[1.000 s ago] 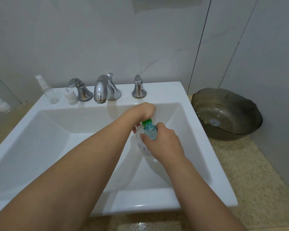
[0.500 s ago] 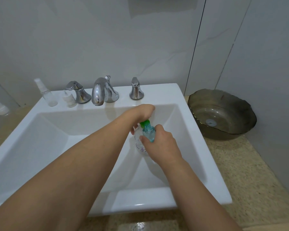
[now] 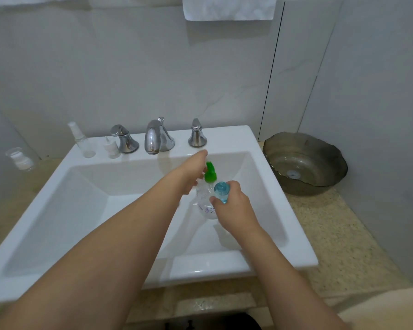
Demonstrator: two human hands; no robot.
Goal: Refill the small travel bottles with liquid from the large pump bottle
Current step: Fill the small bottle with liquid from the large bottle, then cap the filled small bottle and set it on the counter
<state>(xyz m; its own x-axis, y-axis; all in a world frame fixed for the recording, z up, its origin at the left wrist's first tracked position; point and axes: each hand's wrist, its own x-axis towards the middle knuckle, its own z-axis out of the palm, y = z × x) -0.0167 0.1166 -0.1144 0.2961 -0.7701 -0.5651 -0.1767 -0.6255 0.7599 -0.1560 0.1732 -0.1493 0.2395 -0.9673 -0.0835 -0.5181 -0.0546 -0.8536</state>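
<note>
- The pump bottle (image 3: 206,201) hangs over the right half of the sink (image 3: 267,186): clear plastic, rounded body, green pump head (image 3: 210,173) on top. Purple writing runs across its lower body, too blurred to read.
- Your left hand (image 3: 192,173) is at the bottle's neck beside the green head; how its fingers lie there cannot be told.
- Your right hand (image 3: 234,208) curls round a small blue travel bottle (image 3: 222,192), translucent with a round top, held touching the pump bottle's right side.
- On the sink's far ledge, left of the chrome tap (image 3: 156,138), stand a clear spray bottle (image 3: 81,140) and a short white bottle (image 3: 110,147).
- Further left, on the counter (image 3: 339,234), sits a clear jar (image 3: 19,158) with something white inside.
- The sink is white, glossy and rectangular; the counter is speckled beige stone.
- To the right rests a dark glass bowl (image 3: 305,163) with a wavy rim.
- The wall is pale marbled tile; a white towel (image 3: 228,8) hangs at the top.
</note>
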